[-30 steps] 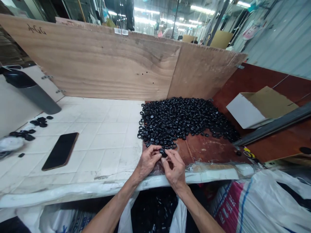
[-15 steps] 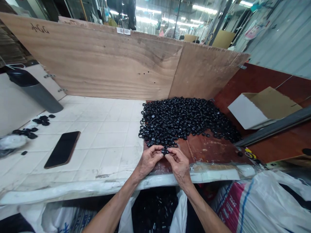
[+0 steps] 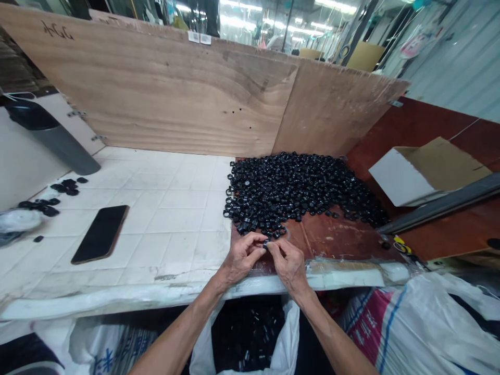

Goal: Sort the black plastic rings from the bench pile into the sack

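My left hand [image 3: 242,258] and my right hand [image 3: 289,264] meet above the front edge of the table. Between their fingertips is a small black plastic part [image 3: 266,244], which looks like a short ring. Both hands pinch it, and the fingers cover much of it. Just beyond the hands lies a broad pile of small black ring-shaped parts [image 3: 292,187], spread over the reddish-brown board [image 3: 324,237]. Below the table edge, between my forearms, an open white sack [image 3: 289,333] holds many black pieces.
A phone [image 3: 100,234] lies on the white tabletop [image 3: 175,208] at left, near several black pieces [image 3: 69,186] and a grey cylinder [image 3: 64,143]. A wooden panel [image 3: 175,94] closes the back. At right are an open carton [image 3: 406,177], a metal bar [image 3: 445,203] and a filled sack [image 3: 422,323].
My fingertips have closed in around the black part, so less of it shows, and the right fingers have shifted slightly toward the left hand. The camera view has tilted slightly.
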A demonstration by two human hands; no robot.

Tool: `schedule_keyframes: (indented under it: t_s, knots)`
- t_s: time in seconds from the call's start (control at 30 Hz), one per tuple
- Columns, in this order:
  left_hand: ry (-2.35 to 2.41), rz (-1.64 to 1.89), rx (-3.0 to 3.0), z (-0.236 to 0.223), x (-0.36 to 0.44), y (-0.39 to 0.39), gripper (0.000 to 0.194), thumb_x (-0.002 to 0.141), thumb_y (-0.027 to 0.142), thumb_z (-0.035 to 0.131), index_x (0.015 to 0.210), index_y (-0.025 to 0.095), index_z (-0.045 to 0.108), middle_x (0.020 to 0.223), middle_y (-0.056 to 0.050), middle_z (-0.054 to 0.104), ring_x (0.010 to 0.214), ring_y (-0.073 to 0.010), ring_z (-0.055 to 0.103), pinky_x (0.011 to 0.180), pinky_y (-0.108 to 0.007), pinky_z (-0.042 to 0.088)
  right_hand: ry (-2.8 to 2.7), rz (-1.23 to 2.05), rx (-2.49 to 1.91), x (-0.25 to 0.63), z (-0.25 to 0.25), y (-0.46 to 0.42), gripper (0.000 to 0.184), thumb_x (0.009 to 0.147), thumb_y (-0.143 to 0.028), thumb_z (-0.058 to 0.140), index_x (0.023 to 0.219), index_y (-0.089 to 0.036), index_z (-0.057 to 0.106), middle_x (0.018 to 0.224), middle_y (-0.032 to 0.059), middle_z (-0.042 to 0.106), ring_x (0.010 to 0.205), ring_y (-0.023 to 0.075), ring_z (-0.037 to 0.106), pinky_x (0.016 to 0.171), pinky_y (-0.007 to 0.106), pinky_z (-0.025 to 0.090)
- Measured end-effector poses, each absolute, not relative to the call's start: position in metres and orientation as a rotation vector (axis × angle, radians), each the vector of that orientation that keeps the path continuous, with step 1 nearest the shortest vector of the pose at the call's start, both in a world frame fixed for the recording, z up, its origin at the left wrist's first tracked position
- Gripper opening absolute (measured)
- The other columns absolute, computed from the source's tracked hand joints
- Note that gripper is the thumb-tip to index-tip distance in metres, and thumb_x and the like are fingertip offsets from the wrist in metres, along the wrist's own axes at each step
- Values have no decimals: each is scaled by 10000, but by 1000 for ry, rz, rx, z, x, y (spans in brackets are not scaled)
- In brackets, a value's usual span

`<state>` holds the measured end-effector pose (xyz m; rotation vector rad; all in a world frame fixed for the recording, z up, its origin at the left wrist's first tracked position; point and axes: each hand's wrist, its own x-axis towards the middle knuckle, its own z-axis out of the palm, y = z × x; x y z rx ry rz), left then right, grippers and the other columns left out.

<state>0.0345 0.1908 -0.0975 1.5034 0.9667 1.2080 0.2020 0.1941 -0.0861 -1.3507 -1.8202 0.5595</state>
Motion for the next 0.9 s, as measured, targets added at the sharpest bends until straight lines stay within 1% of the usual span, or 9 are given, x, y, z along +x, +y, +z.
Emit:
schedule_keyframes:
  t_s: [0.1, 0.2, 0.3, 0.37, 0.43, 0.53, 0.67, 0.8, 0.9]
  knots:
    - [944, 1177, 1495, -97, 37, 191, 224, 883, 237, 600, 1084, 144, 632, 1001, -70, 681, 894, -182, 656, 804, -300, 548, -1775, 569, -1411, 201, -92, 195, 410, 959, -390, 514, 602, -192, 543, 556, -35, 493, 544, 112, 483, 568, 235, 377]
    - [931, 1153, 1428, -97, 39, 192, 233, 872, 248, 622, 1077, 139, 627, 984, -72, 688, 862, -179, 666, 788, -297, 551, -1598, 695, -1377, 201, -97, 193, 230, 931, -399, 562, 876, -189, 638, 646, -21, 592, 543, 125, 551, 550, 232, 438]
    - [912, 1166, 1363, -96, 40, 192, 244, 876, 265, 622, 1086, 141, 619, 986, -74, 696, 852, -180, 676, 770, -294, 557, -1629, 776, -1245, 204, -98, 190, 229, 919, -360, 576, 1060, -192, 643, 850, 45, 680, 659, 162, 645, 608, 258, 509]
    - [911, 1178, 1366, -96, 40, 191, 239, 882, 265, 616, 1086, 141, 620, 992, -74, 694, 855, -180, 677, 767, -294, 558, -1719, 740, -1201, 208, -97, 189, 199, 915, -327, 578, 1031, -192, 665, 881, 61, 689, 693, 171, 657, 635, 265, 517]
    - [921, 1175, 1390, -97, 39, 191, 237, 882, 258, 618, 1087, 140, 620, 989, -73, 691, 852, -177, 674, 767, -293, 554, -1787, 659, -1237, 211, -95, 190, 183, 926, -320, 558, 890, -188, 679, 742, 34, 665, 603, 153, 613, 597, 257, 486]
    - [922, 1165, 1399, -99, 40, 191, 242, 880, 248, 621, 1097, 139, 615, 976, -68, 689, 825, -168, 667, 760, -290, 548, -1870, 538, -1307, 214, -93, 191, 352, 961, -335, 498, 664, -192, 624, 575, -1, 572, 525, 133, 534, 579, 253, 442]
    - [898, 1164, 1370, -100, 41, 191, 233, 891, 247, 605, 1094, 135, 610, 949, -64, 681, 793, -155, 658, 737, -279, 541, -1853, 591, -1250, 217, -89, 188, 225, 953, -323, 517, 969, -176, 687, 774, 33, 670, 650, 154, 606, 652, 261, 476]
    - [909, 1174, 1357, -101, 42, 192, 245, 880, 251, 620, 1094, 133, 604, 922, -55, 672, 756, -139, 645, 700, -256, 530, -1899, 589, -1262, 218, -88, 183, 277, 942, -327, 535, 760, -175, 678, 626, 5, 599, 553, 135, 543, 589, 256, 449]
    - [900, 1156, 1337, -101, 43, 192, 243, 880, 257, 620, 1091, 137, 604, 953, -62, 675, 776, -147, 654, 707, -262, 537, -1834, 655, -1236, 218, -88, 183, 202, 899, -337, 600, 970, -164, 679, 714, 8, 635, 567, 129, 561, 557, 241, 459]
